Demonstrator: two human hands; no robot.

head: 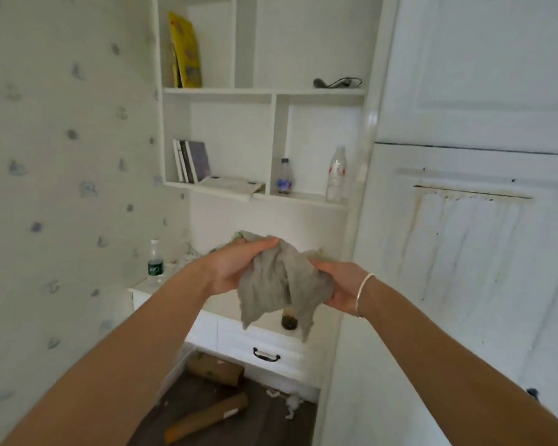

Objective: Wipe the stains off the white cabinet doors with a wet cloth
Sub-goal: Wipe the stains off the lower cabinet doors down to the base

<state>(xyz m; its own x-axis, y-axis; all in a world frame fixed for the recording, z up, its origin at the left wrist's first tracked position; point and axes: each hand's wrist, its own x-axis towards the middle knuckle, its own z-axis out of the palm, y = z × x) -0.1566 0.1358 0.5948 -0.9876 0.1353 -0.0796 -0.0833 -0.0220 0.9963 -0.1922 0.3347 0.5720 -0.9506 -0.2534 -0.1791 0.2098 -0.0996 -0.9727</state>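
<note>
A grey cloth point(273, 286) hangs bunched between both hands at the centre of the head view. My left hand point(236, 268) grips its upper left part, and my right hand point(340, 284), with a bracelet at the wrist, grips its right side. To the right stands the white cabinet door point(484, 333). Its lower panel carries brownish and dark drip stains point(464, 226) running down from a dirty ledge. Both hands are held left of the door, apart from it.
White shelves point(261, 91) ahead hold a yellow bag point(186, 53), books point(190, 160) and two bottles point(335, 175). A desk with a drawer point(264, 352) stands below, with a green-label bottle point(155, 262) on it. Cardboard pieces point(213, 368) lie on the dark floor.
</note>
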